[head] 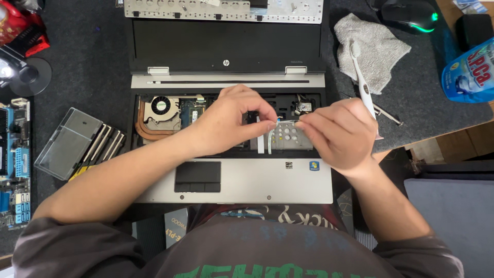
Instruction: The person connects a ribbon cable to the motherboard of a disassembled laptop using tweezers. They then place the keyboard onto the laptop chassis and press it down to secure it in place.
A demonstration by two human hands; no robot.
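Seen from above, a person in a dark grey shirt leans over an opened laptop (pixel 234 183) on a dark desk (pixel 87 77). Nearest is the silver palm rest with its black touchpad (pixel 197 175). Just beyond it, both hands meet over the exposed interior. The left hand (pixel 234 121) has thumb and forefinger pinched shut on one end of a thin pale ribbon cable (pixel 284 122). The right hand (pixel 337 134) pinches the cable's other end with its fingertips, other fingers curled. The cable lies between the two hands, above a perforated metal plate (pixel 290 136). Left of the hands sit a cooling fan (pixel 161 106) and copper heat pipe (pixel 144 131). On the desk to the left lies a clear case of screwdrivers (pixel 82 144). Farther off, the removed keyboard (pixel 224 9) rests past the screen; a grey cloth (pixel 373 49), toothbrush (pixel 362 77) and blue bottle (pixel 471 72) are at the right.
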